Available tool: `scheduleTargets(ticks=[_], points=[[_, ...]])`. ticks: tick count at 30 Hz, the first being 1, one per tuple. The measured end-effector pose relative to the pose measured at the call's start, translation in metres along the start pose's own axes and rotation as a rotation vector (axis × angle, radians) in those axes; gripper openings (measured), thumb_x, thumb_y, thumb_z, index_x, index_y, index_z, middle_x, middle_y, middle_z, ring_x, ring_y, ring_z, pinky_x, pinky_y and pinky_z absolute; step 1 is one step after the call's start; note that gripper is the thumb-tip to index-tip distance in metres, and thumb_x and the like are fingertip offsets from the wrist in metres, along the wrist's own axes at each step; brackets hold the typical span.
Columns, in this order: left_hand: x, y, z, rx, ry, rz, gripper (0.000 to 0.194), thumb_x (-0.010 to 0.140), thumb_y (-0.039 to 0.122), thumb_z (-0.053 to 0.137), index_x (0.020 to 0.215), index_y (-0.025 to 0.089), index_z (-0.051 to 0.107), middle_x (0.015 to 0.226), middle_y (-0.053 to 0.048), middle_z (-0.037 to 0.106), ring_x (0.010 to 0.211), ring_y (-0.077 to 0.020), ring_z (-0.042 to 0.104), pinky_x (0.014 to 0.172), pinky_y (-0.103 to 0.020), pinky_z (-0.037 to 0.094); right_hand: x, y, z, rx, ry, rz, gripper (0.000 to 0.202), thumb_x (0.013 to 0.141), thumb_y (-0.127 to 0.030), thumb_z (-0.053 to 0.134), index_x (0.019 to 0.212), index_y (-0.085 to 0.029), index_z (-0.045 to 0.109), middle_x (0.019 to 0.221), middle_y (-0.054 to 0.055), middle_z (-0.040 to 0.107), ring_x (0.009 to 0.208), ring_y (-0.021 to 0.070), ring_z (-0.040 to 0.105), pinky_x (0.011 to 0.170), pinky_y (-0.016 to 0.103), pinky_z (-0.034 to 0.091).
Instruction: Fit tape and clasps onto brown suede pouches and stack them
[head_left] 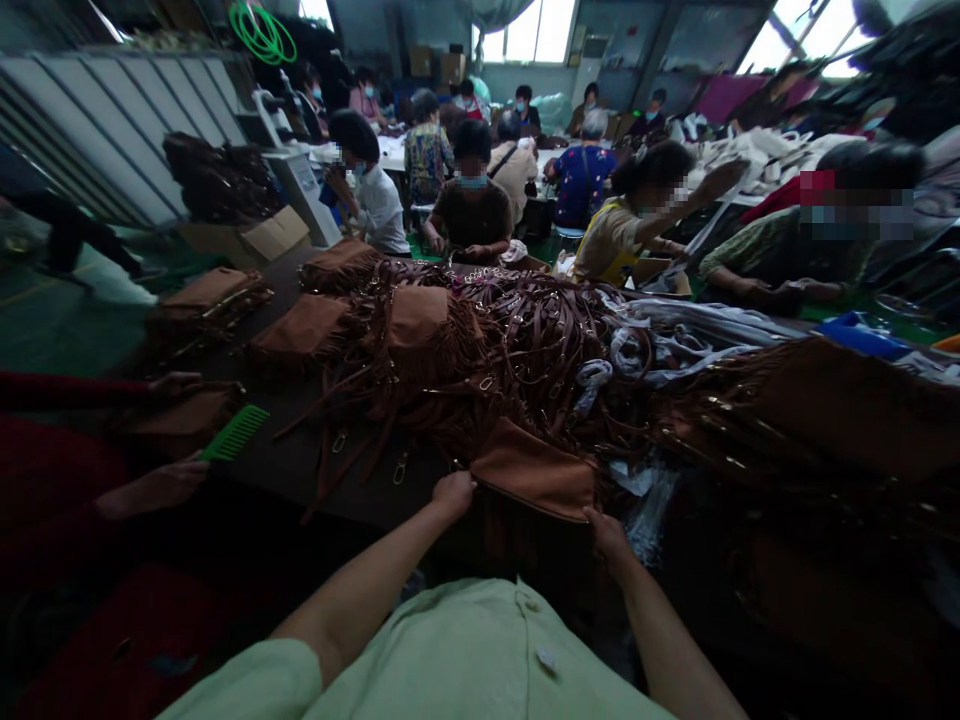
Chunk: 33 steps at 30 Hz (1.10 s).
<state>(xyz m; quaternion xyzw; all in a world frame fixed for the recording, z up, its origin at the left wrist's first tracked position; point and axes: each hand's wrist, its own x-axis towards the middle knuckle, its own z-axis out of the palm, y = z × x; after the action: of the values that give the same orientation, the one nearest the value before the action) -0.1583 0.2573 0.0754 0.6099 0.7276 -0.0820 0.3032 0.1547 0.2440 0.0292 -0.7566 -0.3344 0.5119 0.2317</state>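
Note:
A brown fringed bag (pixel 534 468) is stretched between my two hands at the near edge of the table. My left hand (pixel 454 494) is closed on its left corner, and my right hand (pixel 609 535) pinches the right corner. The zipped edge of the bag faces me, and its fringe lies away from me. Just beyond it is a heap of dark brown straps (pixel 551 330) with metal clips. Further left on the table lies another brown fringed bag (pixel 420 320).
Brown bags (pixel 817 410) are piled high on the right. At the left, a co-worker's hand holds a green comb (pixel 236 432) beside a bag. Grey-wrapped straps (pixel 697 325) lie behind the heap. Several people sit working across the table. A cardboard box (pixel 277 236) stands at the far left.

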Motion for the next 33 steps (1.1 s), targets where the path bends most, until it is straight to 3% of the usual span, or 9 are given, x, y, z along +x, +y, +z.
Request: scheduleTargets(ticks=[4,7,10,14,18,21,26,30,33], points=[[-0.006,-0.004,-0.007,0.091,0.281,-0.021,0.030,0.083,0.032,0.058,0.107,0.014,0.058,0.109,-0.013,0.058,0.105,-0.0254,0.053,0.090,-0.036,0.040,-0.005,-0.005,0.001,0.049,-0.101,0.091,0.033,0.076,-0.049,0.050,0.064,-0.019,0.046,0.039,-0.009,0.030,0.032,0.0069,0.030,0.035,0.019,0.024],[-0.009,0.025,0.004,0.045,0.456,0.341,0.054,0.069,0.035,0.074,0.116,0.019,0.053,0.121,-0.010,0.051,0.118,-0.0254,0.042,0.101,-0.037,0.031,-0.008,-0.005,-0.002,0.086,-0.188,0.090,0.034,0.076,-0.049,0.051,0.063,-0.021,0.039,0.040,-0.009,0.031,0.032,0.0063,0.030,0.034,0.018,0.025],[0.001,0.052,0.015,0.007,0.258,0.650,0.039,0.070,0.033,0.073,0.106,0.021,0.061,0.113,-0.007,0.057,0.115,-0.0245,0.045,0.101,-0.035,0.032,-0.011,-0.006,-0.008,0.067,-0.223,0.075,0.036,0.077,-0.052,0.051,0.064,-0.020,0.042,0.041,-0.008,0.034,0.033,0.0069,0.032,0.034,0.018,0.025],[0.021,0.070,0.021,-0.003,0.133,0.534,0.016,0.084,0.026,0.055,0.092,0.016,0.065,0.094,-0.009,0.061,0.093,-0.0220,0.057,0.086,-0.034,0.042,-0.017,-0.013,-0.010,-0.079,-0.175,0.059,0.053,0.073,-0.062,0.052,0.097,-0.014,0.055,0.060,0.001,0.056,0.044,0.0134,0.050,0.040,0.023,0.038],[0.024,0.081,0.018,-0.030,0.156,0.497,0.019,0.085,0.025,0.052,0.094,0.014,0.064,0.097,-0.011,0.060,0.095,-0.0237,0.057,0.086,-0.035,0.042,-0.025,-0.022,0.006,-0.498,0.112,-0.224,0.100,0.058,-0.043,0.074,0.142,-0.021,0.024,0.123,0.016,0.050,0.088,0.0227,0.062,0.068,0.032,0.049],[0.015,0.088,0.010,-0.052,0.137,0.494,0.017,0.084,0.026,0.053,0.092,0.014,0.064,0.096,-0.012,0.059,0.096,-0.0246,0.056,0.088,-0.037,0.042,-0.024,-0.031,0.019,-0.816,0.235,-0.263,0.068,0.076,-0.028,0.055,0.140,-0.024,0.031,0.125,0.016,0.050,0.091,0.0252,0.063,0.076,0.037,0.047],[-0.007,0.089,0.011,-0.274,0.294,0.704,0.025,0.083,0.027,0.056,0.106,0.018,0.059,0.107,-0.010,0.056,0.106,-0.0240,0.050,0.096,-0.036,0.038,-0.013,-0.050,0.018,-0.910,0.125,-0.193,0.034,0.086,-0.025,0.033,0.105,-0.023,0.061,0.096,0.012,0.065,0.091,0.0277,0.064,0.077,0.039,0.045],[-0.004,0.099,0.036,-0.308,0.064,0.843,0.025,0.085,0.016,0.042,0.092,0.019,0.065,0.098,-0.009,0.062,0.099,-0.0216,0.056,0.094,-0.033,0.041,-0.009,-0.057,0.013,-0.932,0.112,-0.173,0.032,0.083,-0.022,0.034,0.099,-0.021,0.061,0.096,0.013,0.066,0.090,0.0283,0.064,0.074,0.038,0.045],[0.011,0.114,0.055,-0.373,-0.052,0.604,0.024,0.081,0.014,0.046,0.093,0.018,0.067,0.105,-0.011,0.062,0.107,-0.0252,0.055,0.099,-0.037,0.038,-0.010,-0.058,0.014,-0.920,0.100,-0.149,0.032,0.082,-0.023,0.034,0.100,-0.021,0.061,0.095,0.013,0.067,0.089,0.0265,0.064,0.073,0.036,0.045]])
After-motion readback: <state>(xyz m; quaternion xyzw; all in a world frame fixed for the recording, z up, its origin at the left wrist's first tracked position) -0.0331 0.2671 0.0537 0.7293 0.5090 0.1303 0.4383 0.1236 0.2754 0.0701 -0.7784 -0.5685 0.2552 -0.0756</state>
